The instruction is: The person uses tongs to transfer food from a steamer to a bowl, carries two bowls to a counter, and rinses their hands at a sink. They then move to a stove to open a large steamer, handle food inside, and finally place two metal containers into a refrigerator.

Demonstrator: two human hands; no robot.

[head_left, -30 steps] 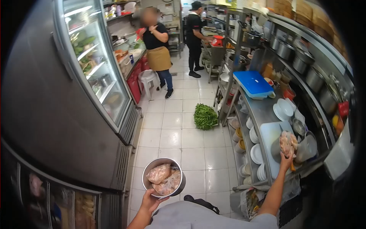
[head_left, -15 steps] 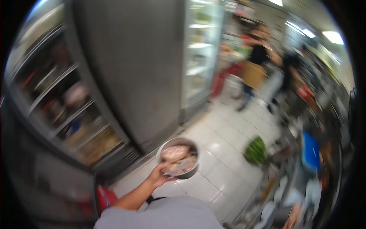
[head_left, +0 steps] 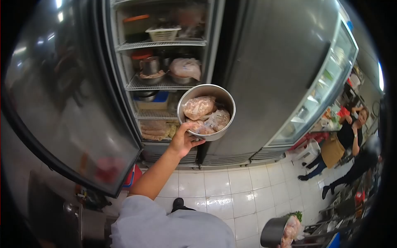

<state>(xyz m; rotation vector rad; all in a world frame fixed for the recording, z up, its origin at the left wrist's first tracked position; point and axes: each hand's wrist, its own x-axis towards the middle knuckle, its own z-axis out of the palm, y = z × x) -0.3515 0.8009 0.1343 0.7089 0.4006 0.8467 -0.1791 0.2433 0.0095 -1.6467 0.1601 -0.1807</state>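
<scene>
My left hand [head_left: 182, 142] grips the near rim of a round metal pot [head_left: 225, 95], thumb over the edge and fingers outside. Inside the pot lie several clear plastic bags of pale pink raw meat [head_left: 199, 107]. The pot is in front of an open fridge [head_left: 163, 86] whose wire shelves hold bowls, containers and bagged food. My right hand cannot be seen. At the bottom right edge is another metal pot [head_left: 273, 232] with pinkish meat [head_left: 291, 231] at its mouth; what supports it is hidden.
The open fridge door [head_left: 70, 103] stands at the left. A closed steel door [head_left: 273, 70] and a glass-fronted fridge [head_left: 316, 89] are to the right. Two people [head_left: 337, 144] stand at the far right, by racks. A red container [head_left: 131, 177] is low at the left.
The view has turned left toward the open fridge, which now appears near the middle. The pot in my left hand is higher in view, before the shelves. The greens on the right are mostly hidden.
</scene>
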